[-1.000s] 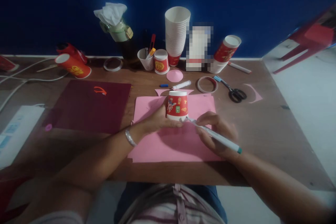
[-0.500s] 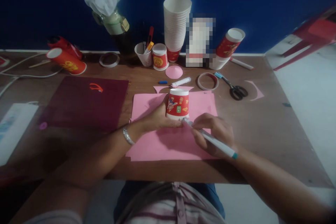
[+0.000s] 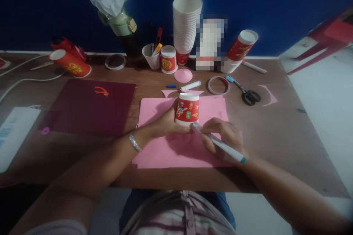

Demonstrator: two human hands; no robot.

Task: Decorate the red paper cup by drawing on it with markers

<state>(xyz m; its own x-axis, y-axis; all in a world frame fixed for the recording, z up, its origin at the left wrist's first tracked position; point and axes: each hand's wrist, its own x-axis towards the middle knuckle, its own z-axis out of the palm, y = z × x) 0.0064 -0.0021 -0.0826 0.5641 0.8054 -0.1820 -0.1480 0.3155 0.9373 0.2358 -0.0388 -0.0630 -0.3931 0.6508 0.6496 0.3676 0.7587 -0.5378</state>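
A red printed paper cup (image 3: 188,110) with white bands stands upside down over the pink paper sheets (image 3: 160,154). Curled round its left side and lower edge, my left hand (image 3: 168,123) grips it; the fingers behind the cup are hidden. My right hand (image 3: 224,137) is closed on a white marker (image 3: 227,149) with a green end. The marker's tip meets the cup's lower white rim, close to my left thumb. Whether it leaves a line I cannot tell.
Behind the paper lie a pink cone (image 3: 183,75), an uncapped white marker (image 3: 191,85), a tape roll (image 3: 218,85) and scissors (image 3: 250,97). A tall stack of paper cups (image 3: 185,25) stands by the wall. Left is a maroon sheet (image 3: 93,110).
My right hand and the marker have shifted very slightly left and up along the cup's rim. The cup stays in my left hand, almost unmoved.
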